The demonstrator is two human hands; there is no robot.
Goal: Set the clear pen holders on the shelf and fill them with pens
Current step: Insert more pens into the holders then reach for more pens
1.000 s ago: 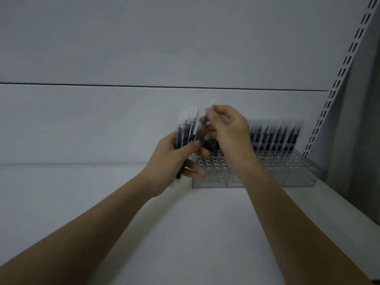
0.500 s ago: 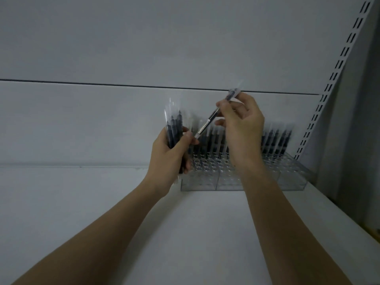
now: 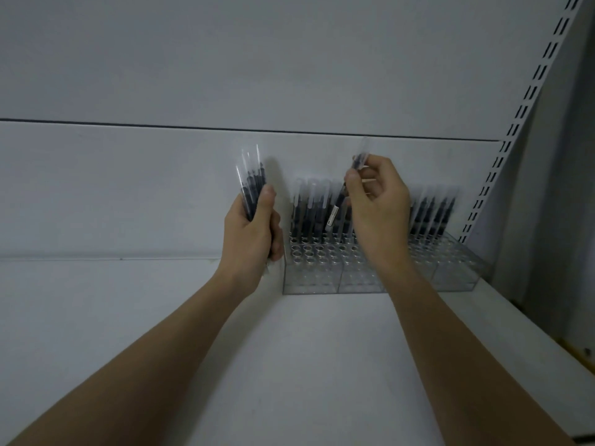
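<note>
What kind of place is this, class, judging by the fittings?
Probably a shop's stationery display: a white shelf beside a slotted white metal upright, with clear plastic pen holders stocked with wrapped dark pens.

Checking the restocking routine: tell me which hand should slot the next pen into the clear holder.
Right. The right hand already pinches a single pen, angled down over the clear pen holder and its empty front holes. The left hand grips the bundle of pens off to the holder's left side.

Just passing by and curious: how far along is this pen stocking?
Done: the clear holders stand on the shelf, back rows filled. In hand: the right hand pinches a single pen; the left hand grips a bundle. Left: the empty front holes.
</note>
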